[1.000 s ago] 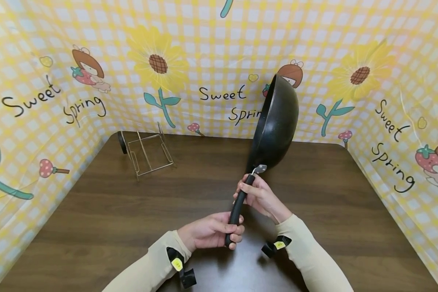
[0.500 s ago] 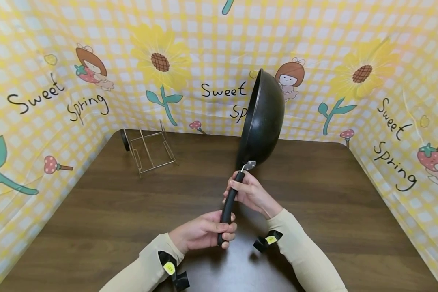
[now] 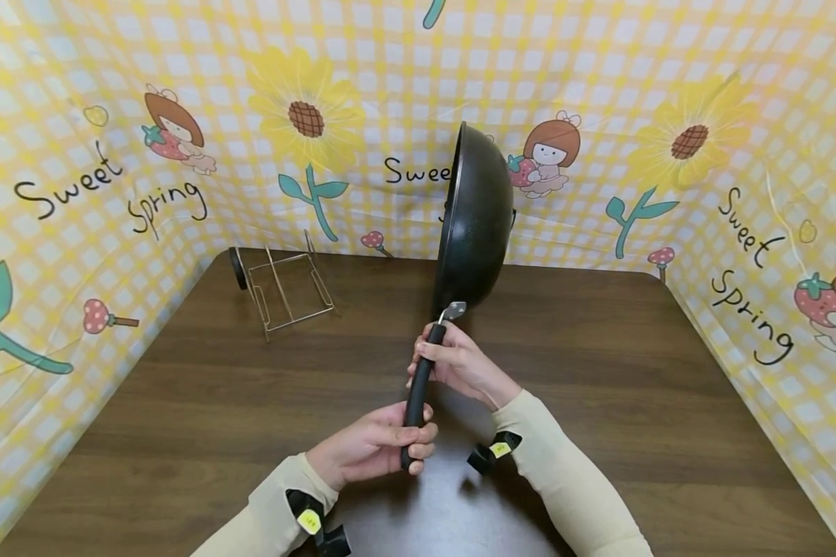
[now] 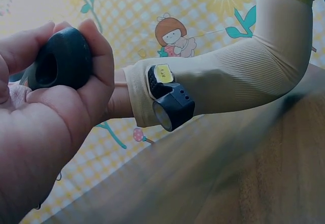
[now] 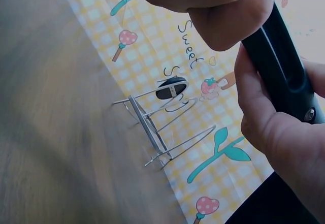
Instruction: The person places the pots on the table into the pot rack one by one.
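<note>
A deep black wok (image 3: 479, 216) is held up on its side above the table, its hollow facing left in the head view. My left hand (image 3: 376, 442) grips the lower end of its black handle (image 3: 418, 387), thumb across the front. Higher up, close to the metal bracket (image 3: 454, 310), my right hand (image 3: 456, 363) holds the same handle. The handle's hollow end (image 4: 63, 59) shows inside the curled left fingers in the left wrist view. In the right wrist view the right fingers wrap the handle (image 5: 279, 56) beside a small screw.
A wire rack (image 3: 289, 290) with a round black knob stands at the back left of the brown wooden table (image 3: 599, 371). Yellow checked cloth (image 3: 404, 100) with printed flowers walls in the back and both sides.
Both hands have carried the wok leftward, and it stands more upright than before. Their hold on the handle looks the same. The rack has stayed in place.
</note>
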`<action>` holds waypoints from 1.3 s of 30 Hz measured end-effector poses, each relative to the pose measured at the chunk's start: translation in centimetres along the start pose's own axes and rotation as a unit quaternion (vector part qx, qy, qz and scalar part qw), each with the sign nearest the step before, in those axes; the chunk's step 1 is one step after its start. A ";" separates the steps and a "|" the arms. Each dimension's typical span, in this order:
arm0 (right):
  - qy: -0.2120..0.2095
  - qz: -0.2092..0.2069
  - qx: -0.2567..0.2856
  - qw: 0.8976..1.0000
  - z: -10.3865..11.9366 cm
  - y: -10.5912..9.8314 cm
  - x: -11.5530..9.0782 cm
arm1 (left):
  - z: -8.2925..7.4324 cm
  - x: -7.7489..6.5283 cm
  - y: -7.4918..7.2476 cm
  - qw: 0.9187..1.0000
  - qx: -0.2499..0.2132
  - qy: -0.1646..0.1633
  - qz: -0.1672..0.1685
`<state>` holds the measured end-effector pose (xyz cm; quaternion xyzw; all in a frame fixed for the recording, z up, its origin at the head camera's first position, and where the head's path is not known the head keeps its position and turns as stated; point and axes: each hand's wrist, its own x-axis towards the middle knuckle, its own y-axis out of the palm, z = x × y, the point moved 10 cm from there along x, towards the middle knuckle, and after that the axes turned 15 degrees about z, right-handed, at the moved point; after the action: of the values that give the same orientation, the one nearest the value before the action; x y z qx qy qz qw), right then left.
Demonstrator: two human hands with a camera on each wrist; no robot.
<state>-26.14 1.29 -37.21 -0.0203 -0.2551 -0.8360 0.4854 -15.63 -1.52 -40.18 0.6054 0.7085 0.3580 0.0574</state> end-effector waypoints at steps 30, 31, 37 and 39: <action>0.045 0.083 0.010 0.995 -0.8 3.7 5.9 | -3.5 -3.1 1.6 0.993 0.072 0.089 -0.012; 0.046 0.087 0.011 0.995 -0.8 3.8 6.1 | -3.5 -3.1 1.6 0.993 0.073 0.092 -0.011; 0.054 0.104 0.002 0.993 -0.6 4.6 7.3 | -4.2 -3.5 1.8 0.990 0.087 0.109 -0.009; 0.056 0.108 -0.001 0.993 -0.5 4.8 7.6 | -4.5 -3.6 1.9 0.989 0.091 0.115 -0.008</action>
<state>-26.10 -6.94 -33.57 -0.0010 -0.2231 -0.7784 0.5867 -15.42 -6.71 -37.01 0.5575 0.7448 0.3586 -0.0768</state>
